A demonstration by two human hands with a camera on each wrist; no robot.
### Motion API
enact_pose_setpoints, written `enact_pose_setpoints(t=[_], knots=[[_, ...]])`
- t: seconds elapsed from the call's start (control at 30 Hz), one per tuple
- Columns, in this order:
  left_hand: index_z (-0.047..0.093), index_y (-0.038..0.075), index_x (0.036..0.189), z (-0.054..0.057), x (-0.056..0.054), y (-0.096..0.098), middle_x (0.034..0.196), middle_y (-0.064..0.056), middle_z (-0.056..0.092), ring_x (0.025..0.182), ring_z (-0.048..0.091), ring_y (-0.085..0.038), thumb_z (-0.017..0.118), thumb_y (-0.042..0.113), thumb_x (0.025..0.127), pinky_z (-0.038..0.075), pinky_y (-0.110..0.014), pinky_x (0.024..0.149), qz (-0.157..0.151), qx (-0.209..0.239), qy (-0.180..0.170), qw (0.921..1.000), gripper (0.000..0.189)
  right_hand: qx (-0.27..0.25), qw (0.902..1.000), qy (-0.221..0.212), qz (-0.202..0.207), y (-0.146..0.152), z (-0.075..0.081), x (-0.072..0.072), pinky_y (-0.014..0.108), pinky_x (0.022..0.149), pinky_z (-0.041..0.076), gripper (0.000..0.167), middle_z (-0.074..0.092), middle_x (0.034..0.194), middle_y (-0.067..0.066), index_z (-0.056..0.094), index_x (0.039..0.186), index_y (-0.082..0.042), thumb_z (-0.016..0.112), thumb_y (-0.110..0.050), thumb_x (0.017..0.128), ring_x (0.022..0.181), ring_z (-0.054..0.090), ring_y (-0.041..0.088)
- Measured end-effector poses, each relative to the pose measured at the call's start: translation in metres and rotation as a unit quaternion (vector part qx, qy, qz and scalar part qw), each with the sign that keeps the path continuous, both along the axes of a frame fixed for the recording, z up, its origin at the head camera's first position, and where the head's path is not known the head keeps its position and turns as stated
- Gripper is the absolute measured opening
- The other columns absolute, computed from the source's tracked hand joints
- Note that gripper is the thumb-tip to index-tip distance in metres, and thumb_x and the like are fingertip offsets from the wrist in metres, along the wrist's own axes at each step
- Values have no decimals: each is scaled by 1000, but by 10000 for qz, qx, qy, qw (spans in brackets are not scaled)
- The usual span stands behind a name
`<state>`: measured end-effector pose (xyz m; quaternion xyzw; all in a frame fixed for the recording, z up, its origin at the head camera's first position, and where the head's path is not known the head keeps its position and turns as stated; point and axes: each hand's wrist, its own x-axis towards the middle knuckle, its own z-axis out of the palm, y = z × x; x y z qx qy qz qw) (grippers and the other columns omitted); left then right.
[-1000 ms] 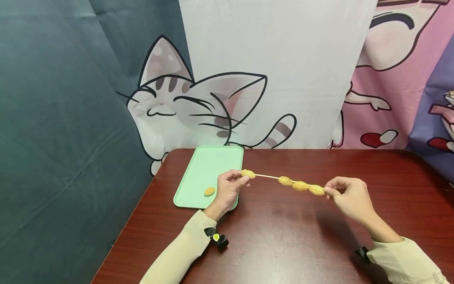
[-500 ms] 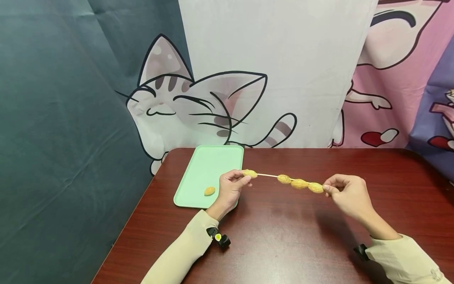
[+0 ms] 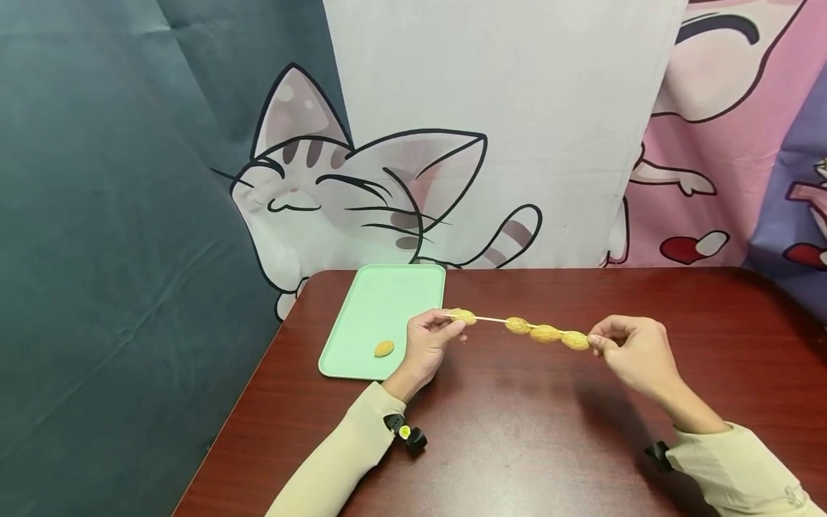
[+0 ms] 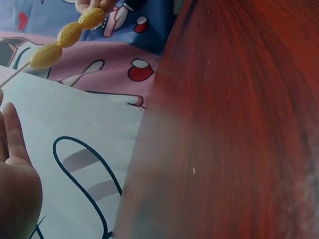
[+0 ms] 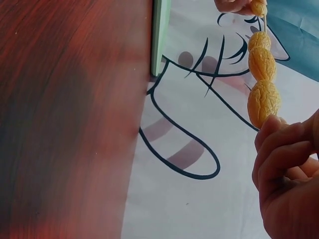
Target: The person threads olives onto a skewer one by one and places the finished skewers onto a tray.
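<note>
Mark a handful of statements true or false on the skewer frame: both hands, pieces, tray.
1. The left hand pinches a yellow piece on the stick. True.
2. The green tray lies on the left part of the table. True.
3. Four loose pieces show in the green tray. False: one loose piece shows there.
4. Three bunched pieces sit between the left hand and the right hand. True.
5. The stick lies flat on the table. False: both hands hold it up off the table.
</note>
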<state>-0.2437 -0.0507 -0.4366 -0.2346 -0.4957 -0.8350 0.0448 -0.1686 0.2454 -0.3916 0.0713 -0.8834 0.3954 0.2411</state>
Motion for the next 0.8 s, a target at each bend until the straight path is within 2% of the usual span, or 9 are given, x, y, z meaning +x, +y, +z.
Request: enact_pose_setpoints(t=[0.13,0.23,0.33,0.47,0.6,0.73,0.8], knots=[[73,14,90,0,0,4,89,0,74,77,69,-10,63,-19,83,58,-24,62,-3,-39,13,10000,35,-16,10000,-60,-28,0,1,0,18,43,40,16,63,59,-2,70,72,-5,74,7,81,50,53,3],[73,9,92,-1,0,7,89,-1,74,77,69,-11,66,-16,83,58,-24,63,-27,-104,-20,9999,28,-51,9999,-80,-44,0,1,1,18,43,40,16,63,59,-1,70,72,-5,74,7,81,50,54,2],[69,-12,98,-3,1,9,90,0,74,78,69,-11,66,-14,84,58,-25,64,9,-237,-39,9997,14,-53,10000,-55,-47,-1,2,1,18,43,40,16,63,58,-2,70,72,-5,73,8,80,49,53,2],[54,-30,105,-5,1,11,90,1,73,79,69,-10,65,-15,85,58,-24,64,26,-298,8,9996,28,-52,10000,-6,-12,-3,3,2,18,43,40,18,63,57,-2,69,71,-5,73,9,79,49,53,2],[61,-23,102,-5,2,13,91,0,73,79,69,-11,67,-13,85,58,-24,64,-27,-232,58,9997,20,-82,10000,-20,11,-5,4,2,18,43,40,18,63,57,-2,69,70,-5,73,10,79,49,53,2],[71,-2,98,-5,3,14,91,-1,73,78,69,-11,69,-11,84,58,-24,64,-67,-168,62,9998,16,-77,9999,-46,45,-6,5,2,18,44,41,18,62,57,-2,69,70,-5,72,10,79,49,53,1],[71,-4,98,-5,3,15,92,-1,72,79,69,-11,70,-10,84,58,-25,64,-93,-154,75,9998,15,-61,9999,-56,63,-6,5,2,18,44,41,18,62,57,-2,69,70,-5,72,10,79,50,53,2]])
